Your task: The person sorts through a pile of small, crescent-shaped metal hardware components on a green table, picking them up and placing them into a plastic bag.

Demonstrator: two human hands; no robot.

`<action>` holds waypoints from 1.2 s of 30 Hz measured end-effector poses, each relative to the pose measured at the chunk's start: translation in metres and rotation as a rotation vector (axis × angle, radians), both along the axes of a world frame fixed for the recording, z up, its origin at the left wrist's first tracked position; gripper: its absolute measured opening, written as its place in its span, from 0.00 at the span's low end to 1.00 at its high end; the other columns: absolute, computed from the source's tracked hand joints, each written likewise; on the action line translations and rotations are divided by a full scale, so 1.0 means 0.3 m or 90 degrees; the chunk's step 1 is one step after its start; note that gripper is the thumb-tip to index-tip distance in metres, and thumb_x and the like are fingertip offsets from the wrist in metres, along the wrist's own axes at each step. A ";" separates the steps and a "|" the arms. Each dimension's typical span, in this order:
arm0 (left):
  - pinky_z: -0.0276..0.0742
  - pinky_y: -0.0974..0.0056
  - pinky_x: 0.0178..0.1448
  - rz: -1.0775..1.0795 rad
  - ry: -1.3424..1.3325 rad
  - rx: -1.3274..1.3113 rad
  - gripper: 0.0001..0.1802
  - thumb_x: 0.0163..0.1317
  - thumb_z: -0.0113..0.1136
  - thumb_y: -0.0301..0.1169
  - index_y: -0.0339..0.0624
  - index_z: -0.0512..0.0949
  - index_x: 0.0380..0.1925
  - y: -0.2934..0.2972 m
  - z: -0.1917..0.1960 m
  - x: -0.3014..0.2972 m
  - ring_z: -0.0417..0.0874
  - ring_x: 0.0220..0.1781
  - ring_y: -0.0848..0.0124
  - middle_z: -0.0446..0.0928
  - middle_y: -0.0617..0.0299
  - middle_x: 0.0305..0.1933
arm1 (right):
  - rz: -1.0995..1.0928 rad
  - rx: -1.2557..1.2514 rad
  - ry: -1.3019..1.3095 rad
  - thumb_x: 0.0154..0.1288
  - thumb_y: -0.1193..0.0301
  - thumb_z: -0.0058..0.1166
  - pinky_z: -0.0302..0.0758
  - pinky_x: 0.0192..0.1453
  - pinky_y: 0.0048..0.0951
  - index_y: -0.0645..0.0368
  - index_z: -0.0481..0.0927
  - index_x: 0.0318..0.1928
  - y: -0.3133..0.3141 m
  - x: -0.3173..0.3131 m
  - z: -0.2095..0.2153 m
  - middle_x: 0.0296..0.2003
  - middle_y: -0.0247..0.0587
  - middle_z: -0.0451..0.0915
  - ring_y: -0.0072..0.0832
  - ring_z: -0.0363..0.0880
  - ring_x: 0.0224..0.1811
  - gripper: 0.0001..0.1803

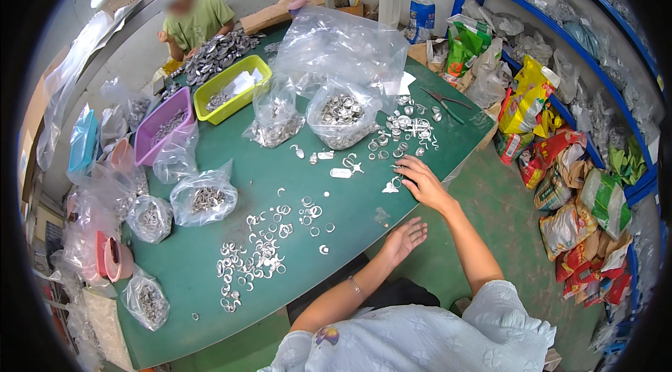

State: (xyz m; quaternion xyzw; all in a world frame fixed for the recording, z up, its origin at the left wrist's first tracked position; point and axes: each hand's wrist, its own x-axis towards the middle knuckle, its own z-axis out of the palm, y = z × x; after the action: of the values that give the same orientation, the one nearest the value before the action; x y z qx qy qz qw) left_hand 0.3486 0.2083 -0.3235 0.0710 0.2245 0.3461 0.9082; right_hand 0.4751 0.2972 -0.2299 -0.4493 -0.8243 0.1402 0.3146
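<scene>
My right hand [421, 184] reaches over the table's right edge with its fingers stretched out. Its fingertips touch or hover just over a small silver ring [397, 181]; I see no firm grip. Below them lies a small silver piece [390, 188]. My left hand [404, 241] is held palm up near the table edge, fingers extended, holding nothing. Just beyond my right hand lies a loose cluster of silver rings [400, 135]. Left of it are a silver tag [341, 172] and a silver cross-shaped piece [353, 164]. A wider scatter of silver rings [259, 253] covers the table's near middle.
The green table [308, 232] bears an open bag of rings [343, 113], more bags, pliers [448, 102], a yellow-green basket [210, 113] and a purple basket [143, 148]. Across it sits a person [203, 22] beside dark metal pieces [220, 57]. Blue shelving [560, 18] and sacks stand right.
</scene>
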 end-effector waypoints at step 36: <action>0.61 0.78 0.23 0.115 -0.229 -0.158 0.10 0.65 0.51 0.34 0.41 0.72 0.41 0.056 -0.127 0.055 0.63 0.21 0.81 0.64 0.70 0.23 | -0.175 0.072 -0.006 0.51 0.76 0.57 0.63 0.52 0.40 0.60 0.76 0.42 -0.091 -0.122 0.015 0.41 0.44 0.74 0.41 0.67 0.47 0.15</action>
State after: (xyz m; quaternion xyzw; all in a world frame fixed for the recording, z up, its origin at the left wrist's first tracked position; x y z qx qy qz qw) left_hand 0.3651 0.2251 -0.3615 -0.1241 0.1054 0.4030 0.9006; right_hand 0.4385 0.2698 -0.2255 -0.5401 -0.7629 0.0469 0.3521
